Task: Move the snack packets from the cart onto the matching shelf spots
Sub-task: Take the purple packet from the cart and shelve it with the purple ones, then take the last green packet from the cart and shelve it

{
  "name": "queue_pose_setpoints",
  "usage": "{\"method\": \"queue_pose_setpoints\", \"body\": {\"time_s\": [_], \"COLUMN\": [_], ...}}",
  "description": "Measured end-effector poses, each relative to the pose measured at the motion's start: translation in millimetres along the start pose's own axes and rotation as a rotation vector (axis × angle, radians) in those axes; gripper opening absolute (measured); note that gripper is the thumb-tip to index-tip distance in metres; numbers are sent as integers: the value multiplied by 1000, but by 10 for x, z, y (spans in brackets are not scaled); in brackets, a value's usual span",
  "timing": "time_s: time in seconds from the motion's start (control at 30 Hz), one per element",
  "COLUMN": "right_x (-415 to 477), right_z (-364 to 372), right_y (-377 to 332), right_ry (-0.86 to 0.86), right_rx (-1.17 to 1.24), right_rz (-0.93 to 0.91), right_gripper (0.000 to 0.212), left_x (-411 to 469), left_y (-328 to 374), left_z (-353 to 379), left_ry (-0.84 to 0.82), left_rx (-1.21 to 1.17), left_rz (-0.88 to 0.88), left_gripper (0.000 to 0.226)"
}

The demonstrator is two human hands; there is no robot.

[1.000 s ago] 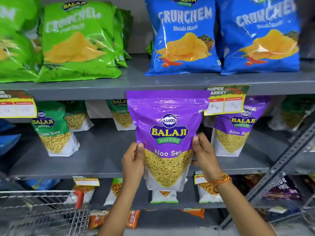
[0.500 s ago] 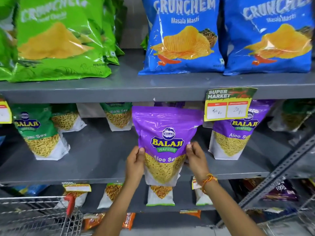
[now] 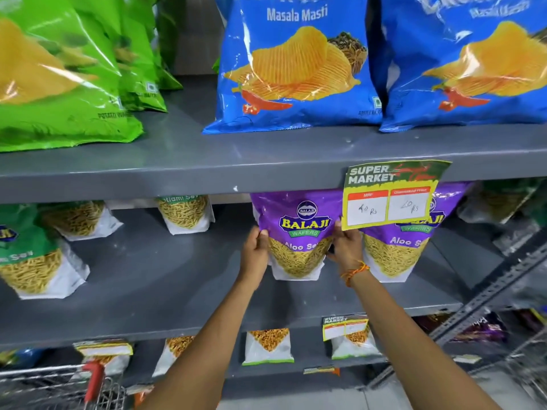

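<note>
Both hands on a purple Aloo Sev packet (image 3: 297, 232), upright on the grey middle shelf (image 3: 165, 279): left hand (image 3: 255, 252) gripping its left edge, right hand (image 3: 344, 247) its right edge. Just beside it to the right, a second purple packet (image 3: 393, 255), partly behind a yellow price tag (image 3: 390, 196). Above, blue Masala Masti bags (image 3: 296, 69) and green bags (image 3: 59, 84). Lower left, cart (image 3: 59, 386) with red handle.

Materials and finishes at the shelf

The purple packet (image 3: 297, 232) is showing glossy plastic film; the blue bags (image 3: 293, 69) are reflecting glare. The shelf (image 3: 177, 167) is presenting smooth grey painted metal. The price tag (image 3: 390, 193) is appearing as matt paper.
</note>
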State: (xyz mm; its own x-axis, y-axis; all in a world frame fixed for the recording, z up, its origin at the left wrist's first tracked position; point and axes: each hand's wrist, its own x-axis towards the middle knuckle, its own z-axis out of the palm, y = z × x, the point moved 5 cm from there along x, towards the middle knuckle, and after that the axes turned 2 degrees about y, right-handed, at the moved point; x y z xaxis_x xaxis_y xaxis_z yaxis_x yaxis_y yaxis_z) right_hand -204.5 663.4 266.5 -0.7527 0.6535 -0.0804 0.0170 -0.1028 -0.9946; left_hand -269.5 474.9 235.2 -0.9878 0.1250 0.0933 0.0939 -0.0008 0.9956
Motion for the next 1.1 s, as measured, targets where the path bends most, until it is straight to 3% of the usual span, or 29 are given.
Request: {"method": "queue_pose_setpoints", "body": {"time_s": [0.2,0.33,0.5,0.7,0.9,1.0,1.1], "right_x": [-63,-312,-1057,-2080,-3356,-3993,-4526], "right_z": [14,8,364,1696,3168,3817,4435], "right_y": [-91,-230,-405,-203,297,748,1429], "right_ry": [-21,70,176,-312,-870,-1148,-1418], "right_rx": [-114,-237,-302,-225,-277,-370,-533], "right_rz": [-68,-191,-468,-482,-439,-391,-250], "right_gripper": [39,38,38,34,24,15,14], "left_x": [-8,-22,-235,-1287,-2450,-2993,-3467], "left_y": [81,143,376,622,418,-31,-860], "left_z": [13,-45,-460,-2057,-3896,-4548,-5108], "left_ry": [4,1,76,399,916,1154,1414], "left_rx": [61,125,34,60,166,206,125], "left_rz": [43,51,60,128,13,-159,-582], "left_gripper": [16,15,20,22,17,12,31]}}
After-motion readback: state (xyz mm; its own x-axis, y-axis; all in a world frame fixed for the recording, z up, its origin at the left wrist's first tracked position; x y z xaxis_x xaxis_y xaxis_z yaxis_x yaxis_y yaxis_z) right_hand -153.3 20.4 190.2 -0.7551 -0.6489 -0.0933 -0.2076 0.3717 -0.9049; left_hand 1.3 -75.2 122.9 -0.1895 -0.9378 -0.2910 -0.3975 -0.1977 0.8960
